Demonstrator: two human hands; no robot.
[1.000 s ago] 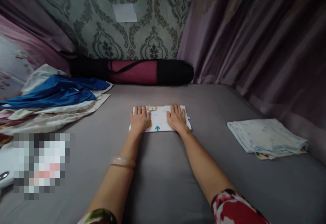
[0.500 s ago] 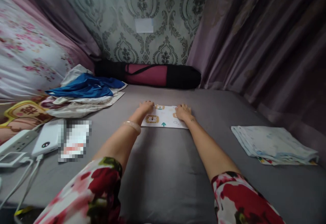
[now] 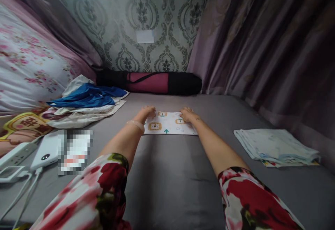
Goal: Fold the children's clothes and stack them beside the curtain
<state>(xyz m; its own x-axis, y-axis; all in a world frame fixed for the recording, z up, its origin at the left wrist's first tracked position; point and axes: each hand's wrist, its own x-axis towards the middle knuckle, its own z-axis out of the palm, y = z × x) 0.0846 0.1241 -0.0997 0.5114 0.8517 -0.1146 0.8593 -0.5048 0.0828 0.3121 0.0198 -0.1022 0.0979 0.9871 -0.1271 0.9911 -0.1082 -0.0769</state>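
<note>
A folded white cloth (image 3: 167, 127) with yellow lion faces and green arrows lies flat on the grey bed sheet, straight ahead of me. My left hand (image 3: 148, 112) rests at its far left corner, fingers stretched forward and partly hidden by the back of the hand. At the far right corner is my right hand (image 3: 187, 114), its fingers apart and reaching over the far edge. Both palms face down and touch the cloth. Its near edge and printed middle are uncovered.
On the right lies a stack of folded pale cloths (image 3: 277, 146). To the left are a heap of blue and white clothes (image 3: 91, 96), a power strip (image 3: 19, 155), a white power bank (image 3: 47, 151) and cables. A black and maroon bag (image 3: 149, 82) lies along the wall.
My right hand has slid slightly farther away and outward, uncovering more of the printed lion beside it. My left hand stays near the same corner. The view has tilted up a little.
</note>
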